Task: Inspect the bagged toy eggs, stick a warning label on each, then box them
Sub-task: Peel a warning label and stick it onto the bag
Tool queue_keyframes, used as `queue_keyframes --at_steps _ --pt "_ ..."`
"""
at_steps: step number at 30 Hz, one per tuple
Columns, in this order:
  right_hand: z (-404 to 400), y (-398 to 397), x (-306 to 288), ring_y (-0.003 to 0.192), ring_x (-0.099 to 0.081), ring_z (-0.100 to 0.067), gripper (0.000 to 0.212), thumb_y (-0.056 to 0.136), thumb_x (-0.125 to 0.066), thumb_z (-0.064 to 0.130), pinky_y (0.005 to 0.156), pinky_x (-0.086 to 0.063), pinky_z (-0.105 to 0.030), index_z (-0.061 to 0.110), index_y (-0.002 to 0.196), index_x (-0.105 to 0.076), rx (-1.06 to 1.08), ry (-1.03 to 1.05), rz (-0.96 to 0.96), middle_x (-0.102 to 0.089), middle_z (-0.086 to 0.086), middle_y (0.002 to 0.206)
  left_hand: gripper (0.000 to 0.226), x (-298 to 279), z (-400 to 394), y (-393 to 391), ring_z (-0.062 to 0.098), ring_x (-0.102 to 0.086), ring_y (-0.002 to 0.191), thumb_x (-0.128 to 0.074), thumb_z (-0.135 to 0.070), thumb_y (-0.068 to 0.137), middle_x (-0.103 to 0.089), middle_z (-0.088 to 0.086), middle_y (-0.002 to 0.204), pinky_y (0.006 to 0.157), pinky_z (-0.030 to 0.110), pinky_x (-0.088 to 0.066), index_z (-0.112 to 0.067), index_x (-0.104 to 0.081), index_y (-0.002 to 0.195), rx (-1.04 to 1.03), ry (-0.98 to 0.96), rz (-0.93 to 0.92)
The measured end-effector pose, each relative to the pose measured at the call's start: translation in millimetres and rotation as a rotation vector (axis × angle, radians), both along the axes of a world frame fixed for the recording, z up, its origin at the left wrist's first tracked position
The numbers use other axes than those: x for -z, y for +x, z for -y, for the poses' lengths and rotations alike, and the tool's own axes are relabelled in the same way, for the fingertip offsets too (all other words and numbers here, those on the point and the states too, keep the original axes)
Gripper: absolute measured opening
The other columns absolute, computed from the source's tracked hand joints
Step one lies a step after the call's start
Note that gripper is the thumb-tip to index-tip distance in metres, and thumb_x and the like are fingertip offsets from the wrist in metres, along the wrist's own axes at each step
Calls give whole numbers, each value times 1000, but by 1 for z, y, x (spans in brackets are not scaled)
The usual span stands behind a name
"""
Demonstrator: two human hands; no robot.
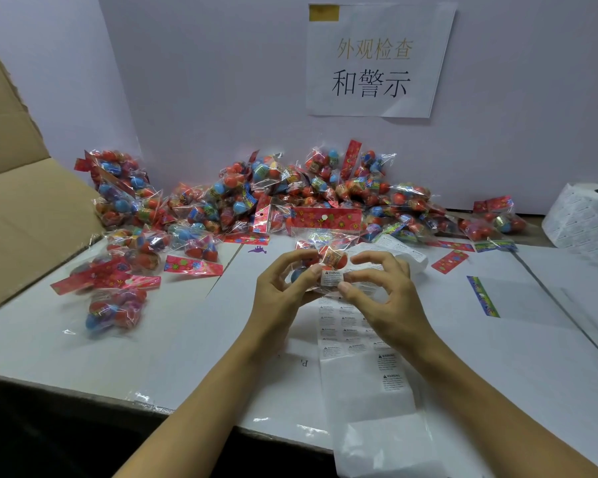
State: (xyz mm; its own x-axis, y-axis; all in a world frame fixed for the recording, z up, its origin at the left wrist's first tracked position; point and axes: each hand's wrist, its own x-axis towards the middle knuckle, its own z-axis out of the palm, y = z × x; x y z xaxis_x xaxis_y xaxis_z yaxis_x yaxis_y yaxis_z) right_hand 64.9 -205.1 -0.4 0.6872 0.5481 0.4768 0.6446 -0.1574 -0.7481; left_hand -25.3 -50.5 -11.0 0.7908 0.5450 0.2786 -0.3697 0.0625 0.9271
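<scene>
A clear bag of red and blue toy eggs (pixel 328 236) with a red header card hangs upright over the table's middle. My left hand (pixel 283 288) grips its lower left side, thumb on the front. A white warning label (pixel 331 277) lies on the bag's front. My right hand (pixel 380 288) pinches the bag at the label's right edge with thumb and forefinger, the other fingers spread. Under my hands lies a strip of warning labels (pixel 356 343) on backing paper.
A big pile of bagged eggs (pixel 290 198) lines the back wall. Several more bags (pixel 118 281) lie at left beside an open cardboard box (pixel 25 215). A label roll (pixel 587 215) stands at right. Loose header cards (pixel 449 261) lie nearby. A paper sign (pixel 377 60) hangs on the wall.
</scene>
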Motion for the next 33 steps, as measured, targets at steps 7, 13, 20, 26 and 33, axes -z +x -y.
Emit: queue_keyframes --at_steps 7,13,20,26,33 --pt "-1 -1 -1 119 -40 1 17 87 -61 37 90 -27 0 27 84 -75 1 53 -64 -58 20 114 34 0 1 -2 22 -73 106 -74 -20 85 -74 -3 115 81 30 -61 -20 -70 119 57 53 8" --pt "-2 -3 -3 116 -42 -1 35 79 -62 57 87 -27 1 25 75 -75 56 115 -60 -59 17 108 42 0 1 -4 25 -72 110 -81 -17 81 -71 -1 124 89 37 -60 -25 -69 121 113 152 -15" --pt "-2 1 2 115 -41 4 18 93 -69 24 88 -27 1 24 76 -74 34 87 -54 -60 15 111 43 0 0 -4 26 -72 110 -78 -13 82 -71 0 122 92 41 -61 -20 -69 123 118 140 -6" --pt "-3 2 0 118 -40 5 24 94 -57 44 92 -31 -4 31 83 -74 -4 119 -164 -58 21 110 47 -4 1 -3 25 -71 112 -72 -25 83 -71 1 124 86 35 -61 -40 -68 128 144 35 12" --pt "-1 2 1 119 -40 5 26 67 -68 62 83 -31 3 38 76 -69 -16 45 -105 -57 22 114 68 -3 -2 1 18 -74 104 -73 -48 88 -76 -11 108 74 25 -61 -53 -35 144 24 -67 -118"
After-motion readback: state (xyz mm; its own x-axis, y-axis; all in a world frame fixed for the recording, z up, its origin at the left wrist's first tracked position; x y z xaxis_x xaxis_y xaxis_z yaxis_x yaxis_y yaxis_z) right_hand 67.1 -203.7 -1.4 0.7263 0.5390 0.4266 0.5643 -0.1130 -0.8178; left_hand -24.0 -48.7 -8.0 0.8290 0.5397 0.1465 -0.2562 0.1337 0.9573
